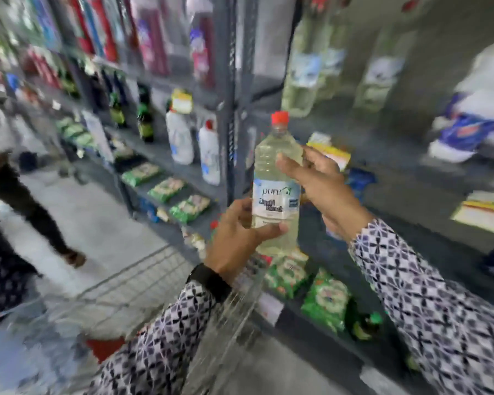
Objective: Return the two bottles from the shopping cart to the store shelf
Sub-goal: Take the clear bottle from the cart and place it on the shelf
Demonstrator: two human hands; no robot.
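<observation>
Left hand (pixel 234 240) wraps the upright bleach bottle (pixel 277 189) low down; right hand (pixel 320 183) spread loosely behind it. Matching shelf bottles (pixel 303 67), blurry, probably at 12 o'clock.

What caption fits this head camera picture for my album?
Left hand holds a red-capped bleach bottle upright before store shelves, right hand alongside.

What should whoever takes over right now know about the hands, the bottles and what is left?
Left hand: grip closed around the lower part of the bleach bottle, held upright with its red cap on.
Right hand: fingers spread against the bottle's upper right side, steadying it; whether it grips is unclear.
Bottle is in the air in front of the grey shelf, above the cart rim.
Done: one bottle is out of the cart.
Left: set it on the shelf. The second bottle is not visible; the view is blurred.
</observation>
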